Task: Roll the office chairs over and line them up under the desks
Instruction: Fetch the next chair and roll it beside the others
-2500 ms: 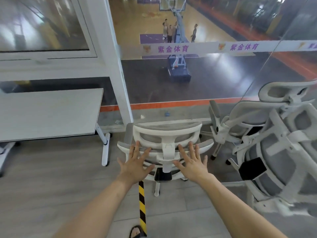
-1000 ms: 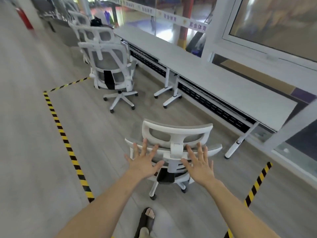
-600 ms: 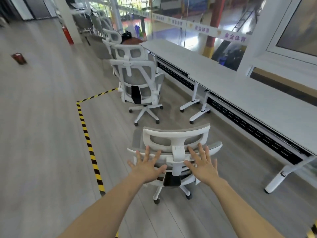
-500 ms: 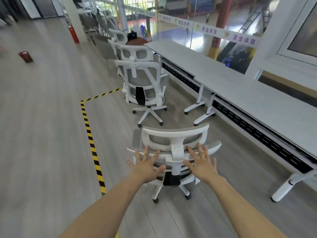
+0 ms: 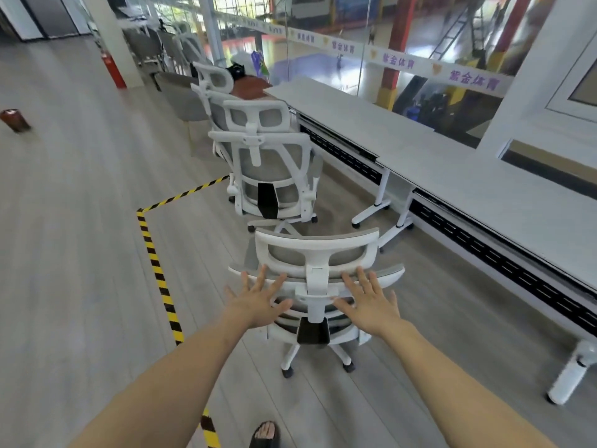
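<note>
1. The chair (image 5: 318, 286) stands on the floor beside the desk (image 5: 452, 163), not yet under it.
2. Left hand (image 5: 258, 302) and right hand (image 5: 371, 305) press flat, fingers spread (grasping nothing); push evenly.
3. Steer right, short of the parked chair (image 5: 271, 169).

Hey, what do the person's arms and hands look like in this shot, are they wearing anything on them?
Both forearms are bare up to the frame edge: no sleeves show. The left hand and the right hand have no gloves, and no rings, watch or bracelet can be seen on the fingers or wrists. The only clothing in view is a dark open-toed sandal on one foot at the bottom edge.
</note>
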Demonstrator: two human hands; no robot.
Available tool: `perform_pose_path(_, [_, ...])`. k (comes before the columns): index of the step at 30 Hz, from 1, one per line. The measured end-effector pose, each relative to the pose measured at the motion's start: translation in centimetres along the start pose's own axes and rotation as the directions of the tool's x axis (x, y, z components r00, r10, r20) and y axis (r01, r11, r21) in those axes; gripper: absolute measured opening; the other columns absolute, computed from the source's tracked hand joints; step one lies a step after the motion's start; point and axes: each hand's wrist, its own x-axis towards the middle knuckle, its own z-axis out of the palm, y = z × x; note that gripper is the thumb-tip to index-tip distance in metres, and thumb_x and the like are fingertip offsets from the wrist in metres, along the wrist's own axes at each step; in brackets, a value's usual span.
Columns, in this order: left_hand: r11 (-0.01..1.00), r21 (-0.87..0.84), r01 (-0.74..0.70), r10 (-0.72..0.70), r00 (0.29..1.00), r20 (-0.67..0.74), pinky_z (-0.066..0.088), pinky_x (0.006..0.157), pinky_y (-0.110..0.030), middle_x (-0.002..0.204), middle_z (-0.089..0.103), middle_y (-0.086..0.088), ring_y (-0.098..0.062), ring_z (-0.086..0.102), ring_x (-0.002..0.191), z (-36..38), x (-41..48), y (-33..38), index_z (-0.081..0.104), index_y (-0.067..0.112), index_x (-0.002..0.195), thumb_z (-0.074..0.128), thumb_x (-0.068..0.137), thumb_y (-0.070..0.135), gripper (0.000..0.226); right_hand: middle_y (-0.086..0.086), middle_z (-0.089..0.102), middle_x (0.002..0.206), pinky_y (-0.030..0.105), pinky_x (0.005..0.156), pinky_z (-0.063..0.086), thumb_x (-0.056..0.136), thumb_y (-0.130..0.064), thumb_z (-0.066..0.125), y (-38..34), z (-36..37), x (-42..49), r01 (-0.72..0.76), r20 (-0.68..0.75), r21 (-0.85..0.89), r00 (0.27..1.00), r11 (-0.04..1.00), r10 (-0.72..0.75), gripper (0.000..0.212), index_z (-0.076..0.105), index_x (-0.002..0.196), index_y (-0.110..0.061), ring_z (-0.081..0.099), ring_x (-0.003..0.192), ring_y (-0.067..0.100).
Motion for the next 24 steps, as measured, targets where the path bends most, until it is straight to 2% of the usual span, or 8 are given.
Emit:
perform_pose_path(7, [0.985,0.168,-0.027,0.028,1.0,-0.005,-0.007,0.115,-0.078,0.167,-0.034,0.004,-0.037,-0.022,0.157,-7.5,7.6,-6.6,-0.017,0.057,0.156,0.011,0.091,0.088,0.078,-0.014,-0.037,0.161,0.066,0.122,-0.008,0.091,-0.083,0.021,-7.2,-0.6,6.9,-0.069,-0.019,-0.021,0.997,0.997,0.069,0.081,-0.016,0.156,-0.053,-0.034,0.15,0.013])
perform_pose_path(12, [0.99,0.136,-0.024,0.027,0.999,-0.023,-0.012,0.114,-0.078,0.167,-0.035,0.001,-0.038,-0.029,0.154,-10.2,11.3,-8.8,-0.017,0.053,0.158,0.009,0.094,0.084,0.076,-0.013,-0.038,0.161,0.066,0.121,-0.007,0.097,-0.072,0.035,-10.4,-1.3,10.5,-0.096,-0.026,-0.011,0.995,0.995,0.095,0.083,-0.018,0.157,-0.05,-0.035,0.15,0.014])
perform_pose_path(15, [0.997,0.066,-0.031,0.035,0.997,-0.064,-0.009,0.115,-0.077,0.17,-0.03,0.0,-0.037,-0.024,0.157,-10.4,12.5,-9.2,-0.015,0.049,0.161,0.009,0.098,0.078,0.073,-0.01,-0.03,0.166,0.064,0.123,-0.001,0.099,-0.061,0.044,-11.7,-1.9,11.8,-0.107,-0.053,-0.003,0.993,0.994,0.106,0.084,-0.013,0.159,-0.047,-0.029,0.153,0.015])
perform_pose_path(17, [0.997,-0.01,-0.072,0.07,0.991,-0.114,-0.006,0.12,-0.073,0.174,-0.018,0.0,-0.035,-0.013,0.16,-10.2,12.7,-9.0,-0.002,0.044,0.165,0.011,0.101,0.074,0.072,-0.005,-0.018,0.171,0.062,0.124,0.008,0.101,-0.053,0.045,-12.3,-2.7,12.0,-0.103,-0.084,0.001,0.991,0.995,0.102,0.08,-0.003,0.163,-0.041,-0.02,0.156,0.016])
perform_pose_path(19, [0.99,-0.029,-0.138,0.131,0.974,-0.187,0.005,0.123,-0.066,0.175,0.007,-0.003,-0.032,0.004,0.16,-10.2,12.5,-8.5,0.017,0.036,0.164,0.015,0.104,0.066,0.067,-0.001,-0.003,0.173,0.057,0.124,0.018,0.102,-0.05,0.044,-12.6,-3.6,11.4,-0.105,-0.119,0.002,0.987,0.994,0.104,0.071,0.013,0.164,-0.034,-0.003,0.159,0.019])
perform_pose_path(22, [0.969,0.018,-0.247,0.239,0.912,-0.334,0.031,0.116,-0.056,0.154,0.046,-0.007,-0.03,0.038,0.144,-10.4,11.2,-6.4,0.041,0.024,0.15,0.021,0.104,0.058,0.061,-0.002,0.031,0.166,0.049,0.117,0.034,0.101,-0.059,0.04,-11.4,-4.7,9.0,-0.16,-0.157,0.008,0.975,0.987,0.159,0.06,0.039,0.155,-0.034,0.034,0.149,0.025])
perform_pose_path(24, [0.956,0.1,-0.277,0.294,0.876,-0.382,0.037,0.111,-0.054,0.145,0.053,-0.011,-0.032,0.044,0.137,-10.2,10.2,-4.0,0.042,0.022,0.148,0.028,0.105,0.054,0.055,-0.004,0.051,0.151,0.045,0.107,0.043,0.1,-0.06,0.039,-9.5,-4.8,6.4,-0.198,-0.184,0.017,0.963,0.98,0.197,0.053,0.049,0.146,-0.036,0.049,0.135,0.024])
